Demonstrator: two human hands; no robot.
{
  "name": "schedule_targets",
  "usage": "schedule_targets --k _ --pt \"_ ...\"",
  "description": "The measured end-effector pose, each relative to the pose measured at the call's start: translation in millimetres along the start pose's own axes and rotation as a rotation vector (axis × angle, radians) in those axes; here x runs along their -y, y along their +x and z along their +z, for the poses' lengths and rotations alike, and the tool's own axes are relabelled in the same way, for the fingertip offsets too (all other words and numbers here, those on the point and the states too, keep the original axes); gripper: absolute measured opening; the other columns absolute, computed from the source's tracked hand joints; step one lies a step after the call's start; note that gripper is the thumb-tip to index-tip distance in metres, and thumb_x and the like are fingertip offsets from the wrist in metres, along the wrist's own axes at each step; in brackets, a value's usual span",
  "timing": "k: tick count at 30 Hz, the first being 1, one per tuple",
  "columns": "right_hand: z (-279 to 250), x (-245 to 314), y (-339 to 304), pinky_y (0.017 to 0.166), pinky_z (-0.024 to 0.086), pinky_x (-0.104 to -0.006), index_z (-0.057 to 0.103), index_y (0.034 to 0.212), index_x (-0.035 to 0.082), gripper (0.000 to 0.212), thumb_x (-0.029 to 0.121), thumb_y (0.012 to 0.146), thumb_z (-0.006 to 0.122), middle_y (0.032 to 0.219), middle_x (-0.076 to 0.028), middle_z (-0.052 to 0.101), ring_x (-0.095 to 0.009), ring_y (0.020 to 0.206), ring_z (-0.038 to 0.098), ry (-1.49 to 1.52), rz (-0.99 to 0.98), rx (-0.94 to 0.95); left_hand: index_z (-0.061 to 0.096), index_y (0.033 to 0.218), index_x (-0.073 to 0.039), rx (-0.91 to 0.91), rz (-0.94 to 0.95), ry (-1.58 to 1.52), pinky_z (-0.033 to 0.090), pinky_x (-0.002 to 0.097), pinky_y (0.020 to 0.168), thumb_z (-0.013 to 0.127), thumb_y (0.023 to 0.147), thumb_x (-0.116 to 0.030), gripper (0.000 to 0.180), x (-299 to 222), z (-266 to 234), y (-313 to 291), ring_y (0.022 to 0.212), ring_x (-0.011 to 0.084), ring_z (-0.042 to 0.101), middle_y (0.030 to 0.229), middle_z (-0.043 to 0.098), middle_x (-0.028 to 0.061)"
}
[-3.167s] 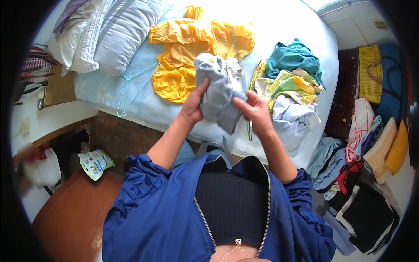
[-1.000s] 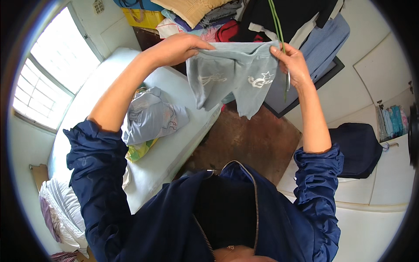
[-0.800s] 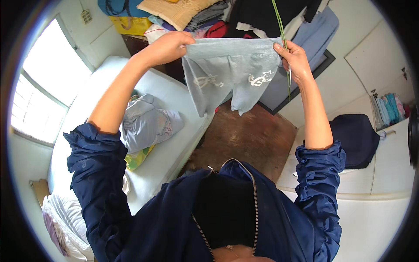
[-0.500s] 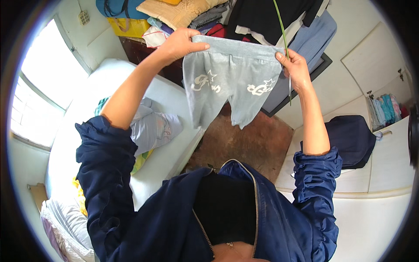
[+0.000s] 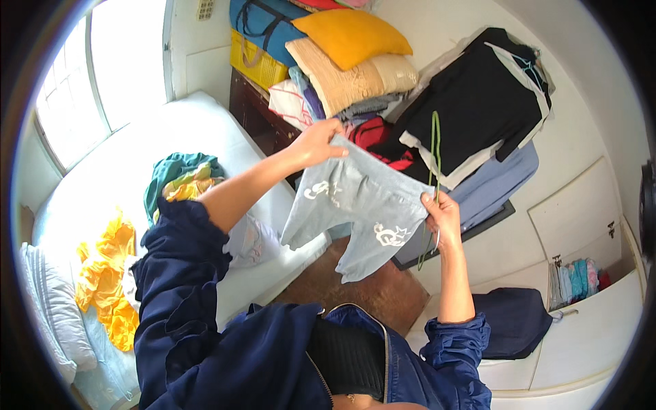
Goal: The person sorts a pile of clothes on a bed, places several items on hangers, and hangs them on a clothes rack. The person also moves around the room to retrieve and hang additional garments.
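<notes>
A small pair of light grey-blue pants (image 5: pixel 365 195) with white printed designs on the legs hangs stretched by its waistband between my hands. My left hand (image 5: pixel 320 145) is closed on one end of the waistband, thumb on top. The other end is pinched in my right hand (image 5: pixel 444 217), lower and to the right. Also in that hand is a thin green clothes hanger (image 5: pixel 436 147), seen nearly edge-on as a narrow loop above and below the fingers. The pants' legs hang free over the floor.
At left a bed (image 5: pixel 205 116) bears crumpled yellow cloth (image 5: pixel 109 280) and green clothing (image 5: pixel 174 174). Pillows (image 5: pixel 352 37) top a clothes pile at the back. Dark clothes (image 5: pixel 478 102) hang on the wall. A dark folded garment (image 5: pixel 512 321) lies by the white cabinet (image 5: pixel 594 342) at right.
My view has swung left and up, showing more of the bed and pillows. The pants now slant, with the right end lower. The green hanger has turned, showing a narrow loop.
</notes>
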State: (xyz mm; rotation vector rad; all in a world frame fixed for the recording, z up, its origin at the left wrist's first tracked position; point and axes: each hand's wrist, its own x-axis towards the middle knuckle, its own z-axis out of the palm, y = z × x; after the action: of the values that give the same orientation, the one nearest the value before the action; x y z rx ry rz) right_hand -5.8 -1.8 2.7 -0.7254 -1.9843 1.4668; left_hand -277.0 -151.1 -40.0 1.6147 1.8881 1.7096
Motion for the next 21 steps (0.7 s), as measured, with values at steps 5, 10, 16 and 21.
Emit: schedule_targets --k 5,10,16,21 --pt "33 -7 38 0.045 0.025 -0.0217 0.051 0.066 0.005 0.02 0.013 0.079 0.063 0.056 0.009 0.036 -0.002 0.052 0.031 -0.21 -0.184 0.011 0.054 0.083 0.001 0.106 -0.03 0.177 0.039 0.0262 0.054 0.067 0.068 -0.013 0.024 14 -28 -38 0.06 0.0088 0.048 0.064 0.052 0.0033" --pt "100 -22 59 0.053 0.033 -0.0187 0.056 0.082 0.0 0.015 0.014 0.081 0.062 0.067 0.006 0.048 -0.002 0.061 0.038 -0.067 -0.255 0.146 0.056 0.086 -0.001 -0.139 -0.422 -0.467 0.042 0.0219 0.056 0.061 0.078 -0.015 0.016 -10 18 -37 0.069 0.0065 0.054 0.075 0.059 0.0021" --pt "105 -15 85 0.067 0.044 -0.0227 0.053 0.094 0.0 0.027 0.012 0.075 0.067 0.08 -0.002 0.058 -0.006 0.073 0.052 0.157 -0.297 0.372 0.053 0.111 -0.003 -0.085 -0.024 -0.125 0.039 0.0267 0.077 0.059 0.076 -0.009 0.035 -21 43 -23 0.088 0.0132 0.05 0.09 0.055 0.0061" --pt "78 -23 125 0.069 0.044 -0.0217 0.053 0.097 -0.001 0.025 0.006 0.076 0.064 0.086 0.0 0.056 -0.005 0.078 0.051 0.284 -0.304 0.662 0.04 0.124 -0.002 -0.542 0.057 0.064 0.033 0.0304 0.093 0.073 0.059 -0.009 0.073 7 55 -22 0.109 0.0208 0.044 0.119 0.045 0.0092"
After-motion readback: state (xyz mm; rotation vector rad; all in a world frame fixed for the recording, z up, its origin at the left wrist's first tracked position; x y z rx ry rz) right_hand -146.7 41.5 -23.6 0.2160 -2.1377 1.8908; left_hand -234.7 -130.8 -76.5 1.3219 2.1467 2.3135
